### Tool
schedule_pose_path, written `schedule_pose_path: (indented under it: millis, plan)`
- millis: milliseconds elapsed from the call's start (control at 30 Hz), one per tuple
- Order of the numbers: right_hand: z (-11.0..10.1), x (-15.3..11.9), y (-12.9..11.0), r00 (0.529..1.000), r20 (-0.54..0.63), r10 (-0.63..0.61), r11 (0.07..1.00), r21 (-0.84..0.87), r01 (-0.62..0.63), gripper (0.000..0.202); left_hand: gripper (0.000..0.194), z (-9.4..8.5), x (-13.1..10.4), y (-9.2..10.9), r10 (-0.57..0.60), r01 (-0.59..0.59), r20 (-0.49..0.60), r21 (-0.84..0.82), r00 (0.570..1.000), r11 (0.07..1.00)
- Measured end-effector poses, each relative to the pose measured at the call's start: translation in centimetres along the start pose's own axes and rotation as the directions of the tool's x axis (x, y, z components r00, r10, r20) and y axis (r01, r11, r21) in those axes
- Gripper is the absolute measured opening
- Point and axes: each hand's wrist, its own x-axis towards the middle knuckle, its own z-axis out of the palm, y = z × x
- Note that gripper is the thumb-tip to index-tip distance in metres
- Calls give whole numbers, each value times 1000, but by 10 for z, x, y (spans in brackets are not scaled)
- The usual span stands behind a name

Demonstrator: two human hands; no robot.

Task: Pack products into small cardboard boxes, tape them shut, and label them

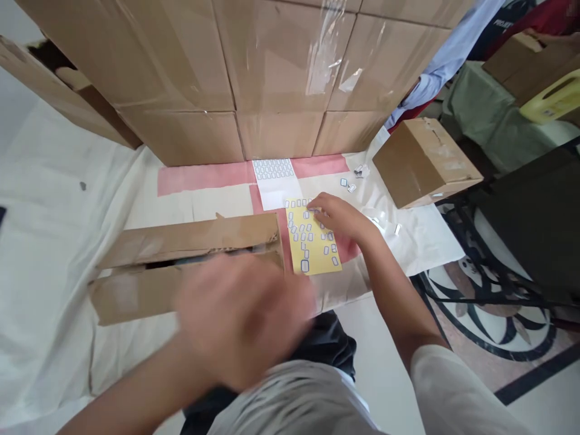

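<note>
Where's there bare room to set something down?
Mostly on the pale cloth left of the long carton; a narrower strip lies between that carton and the stacked boxes. Crowded: the yellow sheet, with the right hand over it and the white sheet beyond.

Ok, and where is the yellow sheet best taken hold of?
Probably at the near edge's bare middle, pinched from the near side: the yellow sheet lies flat, labels sit near both lower corners, and the right hand covers its upper right.

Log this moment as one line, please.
right hand: at yellow sheet | left hand: blurred, grip unclear | yellow sheet: bears small labels | white sheet: beyond yellow sheet, also labelled
</note>
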Motion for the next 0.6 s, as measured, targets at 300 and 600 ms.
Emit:
schedule_pose_path:
  millis: [300,600]
  plan:
    - [11,15,24,996,-90,-17,998,55,22,37,20,167,-34,12,565,-455,172,-430,807,780]
    - [13,14,27,997,-61,-45,992,116,52,32,17,173,-35,-1,507,-294,315,-531,802,795]
